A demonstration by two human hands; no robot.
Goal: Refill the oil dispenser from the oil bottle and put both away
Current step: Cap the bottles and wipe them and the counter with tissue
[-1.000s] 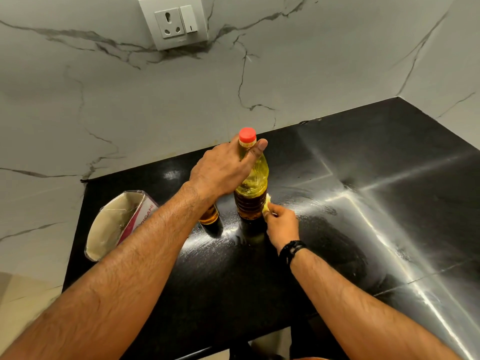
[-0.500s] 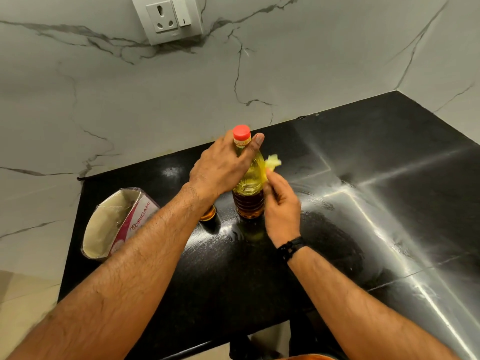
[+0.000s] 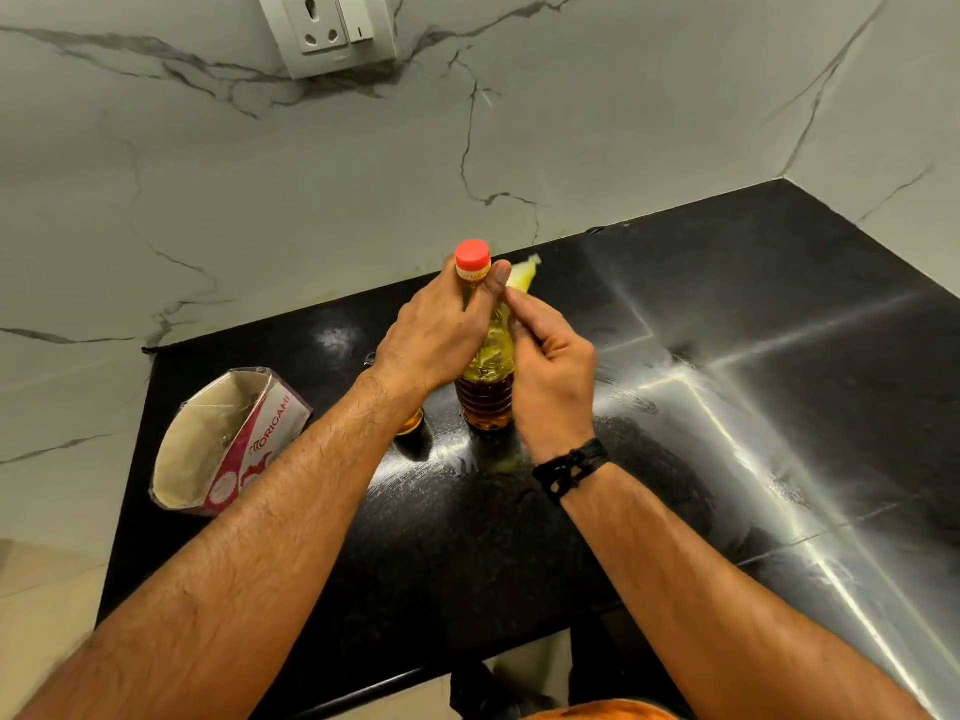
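Lying at far left on the black counter (image 3: 779, 356): opened tissue pack (image 3: 228, 444), red-and-white label facing right, mouth gaping upward.
Standing just right of it, mostly hidden behind the left wrist: oil dispenser (image 3: 411, 421), amber base showing only.
Gripping the neck under the red cap (image 3: 473, 253): left hand (image 3: 434, 337), fingers and thumb curling round it.
Standing upright at counter centre: oil bottle (image 3: 485, 392), yellow oil inside.
Pinching a crumpled yellow wad (image 3: 522, 275) against the bottle's shoulder: right hand (image 3: 553, 376), fingertips closing together on it; black band (image 3: 570, 467) circling the wrist.
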